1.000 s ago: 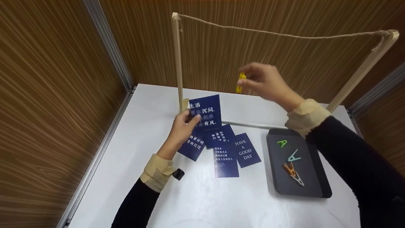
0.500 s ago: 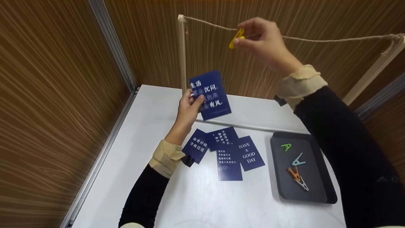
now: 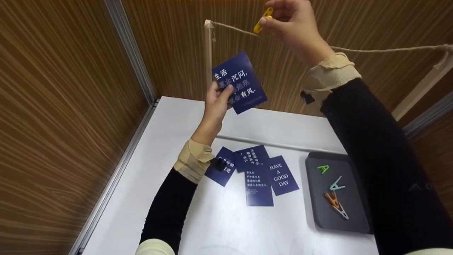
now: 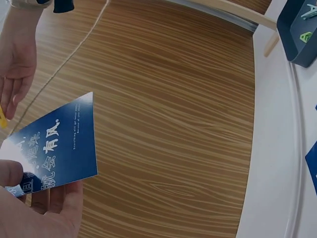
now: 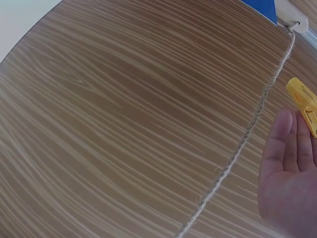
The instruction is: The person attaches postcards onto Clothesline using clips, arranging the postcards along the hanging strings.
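left hand (image 3: 216, 103) grips a card (image 3: 247, 78) by the side, perhaps to leave the top free; right hand (image 3: 299, 30) pinches a clip (image 3: 259, 27).

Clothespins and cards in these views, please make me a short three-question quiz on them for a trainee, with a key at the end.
1. Count: how many clips can be seen in the dark gray tray?
2. Multiple choice: what does the left hand hold?
A) a blue card
B) a wooden post
C) an orange clip
3. True or false: the right hand holds a green clip.

Key:
1. Four: green, teal, orange and light gray.
2. A.
3. False; it holds a yellow clip.
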The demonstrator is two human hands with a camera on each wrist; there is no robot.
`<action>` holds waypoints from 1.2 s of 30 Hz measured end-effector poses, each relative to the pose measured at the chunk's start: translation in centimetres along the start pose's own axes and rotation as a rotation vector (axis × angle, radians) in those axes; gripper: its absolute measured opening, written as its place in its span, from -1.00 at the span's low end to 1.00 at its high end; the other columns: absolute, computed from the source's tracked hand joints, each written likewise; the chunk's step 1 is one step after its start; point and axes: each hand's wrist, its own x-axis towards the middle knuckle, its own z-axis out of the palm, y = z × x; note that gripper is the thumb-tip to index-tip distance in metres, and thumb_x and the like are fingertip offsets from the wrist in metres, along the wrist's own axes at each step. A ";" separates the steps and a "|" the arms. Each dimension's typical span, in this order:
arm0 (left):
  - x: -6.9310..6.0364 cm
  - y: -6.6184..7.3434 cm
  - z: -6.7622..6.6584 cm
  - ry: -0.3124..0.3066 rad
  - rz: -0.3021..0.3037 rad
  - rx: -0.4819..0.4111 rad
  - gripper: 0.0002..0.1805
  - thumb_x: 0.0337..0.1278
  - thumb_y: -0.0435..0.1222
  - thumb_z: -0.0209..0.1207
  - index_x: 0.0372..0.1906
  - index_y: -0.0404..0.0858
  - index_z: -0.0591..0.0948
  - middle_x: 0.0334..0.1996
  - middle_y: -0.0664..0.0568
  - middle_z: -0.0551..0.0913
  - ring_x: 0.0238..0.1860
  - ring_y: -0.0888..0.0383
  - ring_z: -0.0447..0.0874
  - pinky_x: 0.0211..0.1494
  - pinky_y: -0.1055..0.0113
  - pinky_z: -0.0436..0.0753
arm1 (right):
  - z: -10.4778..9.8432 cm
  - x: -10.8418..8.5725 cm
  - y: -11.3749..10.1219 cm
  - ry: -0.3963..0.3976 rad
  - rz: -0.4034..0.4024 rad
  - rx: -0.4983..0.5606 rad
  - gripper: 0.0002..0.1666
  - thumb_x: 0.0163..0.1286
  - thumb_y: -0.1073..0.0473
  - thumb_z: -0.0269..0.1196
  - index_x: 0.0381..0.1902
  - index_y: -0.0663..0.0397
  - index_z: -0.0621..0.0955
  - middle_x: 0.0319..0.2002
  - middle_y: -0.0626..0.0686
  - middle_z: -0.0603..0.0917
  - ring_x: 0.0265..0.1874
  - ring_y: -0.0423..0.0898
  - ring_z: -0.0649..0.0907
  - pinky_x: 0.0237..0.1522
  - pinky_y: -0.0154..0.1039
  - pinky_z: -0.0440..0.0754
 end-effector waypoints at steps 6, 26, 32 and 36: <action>0.7 0.0 0.2 0.025 -0.051 -0.026 -0.68 0.50 -0.28 0.02 0.24 -0.16 0.41 0.07 -0.14 0.65 0.05 -0.01 0.69 0.06 0.13 0.68 | 0.1 0.6 0.5 -0.002 0.030 0.002 -0.57 0.19 0.19 0.45 0.04 0.11 0.65 -0.12 -0.01 0.70 -0.13 -0.14 0.69 0.04 -0.34 0.65; 1.1 0.8 1.1 0.042 -0.060 -0.036 -0.70 0.52 -0.26 -0.01 0.24 -0.16 0.42 0.08 -0.10 0.62 0.07 0.00 0.66 0.09 0.06 0.66 | 0.7 1.1 1.1 0.088 -0.025 -0.174 -0.66 0.23 0.08 0.41 -0.10 0.16 0.74 -0.16 -0.04 0.80 -0.23 -0.24 0.74 -0.12 -0.44 0.64; 1.5 0.9 1.4 0.059 -0.062 -0.059 -0.75 0.51 -0.29 -0.01 0.17 -0.19 0.44 0.00 -0.08 0.64 0.00 0.03 0.67 0.04 0.12 0.67 | 0.8 1.3 1.0 0.105 -0.022 -0.194 -0.70 0.26 0.05 0.39 -0.13 0.11 0.75 -0.18 -0.05 0.80 -0.23 -0.20 0.72 -0.16 -0.42 0.61; 1.6 0.8 1.3 0.060 -0.057 -0.049 -0.79 0.52 -0.28 -0.03 0.12 -0.19 0.44 -0.04 -0.06 0.63 -0.04 0.05 0.66 0.00 0.13 0.66 | 0.8 1.3 0.8 0.119 -0.026 -0.202 -0.73 0.28 0.07 0.39 -0.14 0.11 0.75 -0.18 -0.03 0.80 -0.24 -0.22 0.72 -0.16 -0.41 0.60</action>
